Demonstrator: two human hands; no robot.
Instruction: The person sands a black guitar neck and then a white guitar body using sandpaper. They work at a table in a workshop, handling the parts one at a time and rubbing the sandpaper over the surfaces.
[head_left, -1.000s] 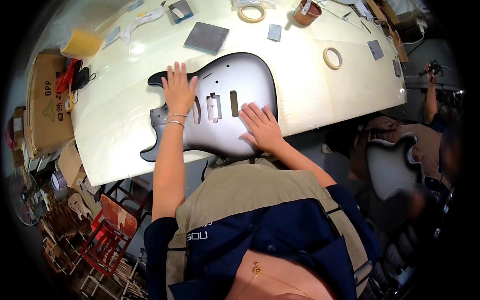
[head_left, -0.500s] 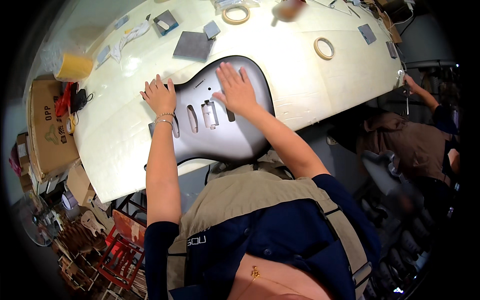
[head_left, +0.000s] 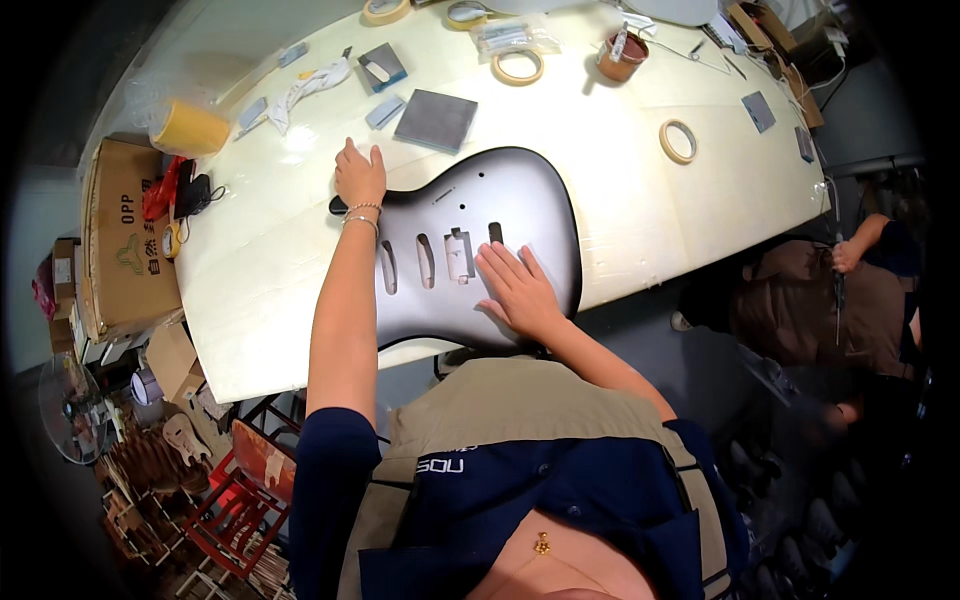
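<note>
A solid electric guitar body [head_left: 515, 195] lies flat on the table, silver-grey with a dark burst edge. Several cut-out slots and small holes show in its top. My right hand [head_left: 525, 293] rests flat on its lower right part, palm down and fingers stretched, just below the small dark slot. My left hand [head_left: 360, 178] is at the horn on the far left of the body, thumb apart from the loosely bent fingers. I see nothing held in it, and its underside is hidden.
The pale covered table [head_left: 625, 220] holds a dark grey flat pad [head_left: 436, 120], sanding blocks [head_left: 382, 68], tape rolls [head_left: 678, 142], a white cloth [head_left: 305, 92] and a reddish-brown cup [head_left: 622, 58]. Left stands a cardboard box [head_left: 125, 240]. A co-worker's hand [head_left: 846, 257] holds a thin tool at right.
My right hand has slid from the far part of the guitar body toward its near right part. My left hand has shifted slightly at the horn. The view has moved too.
</note>
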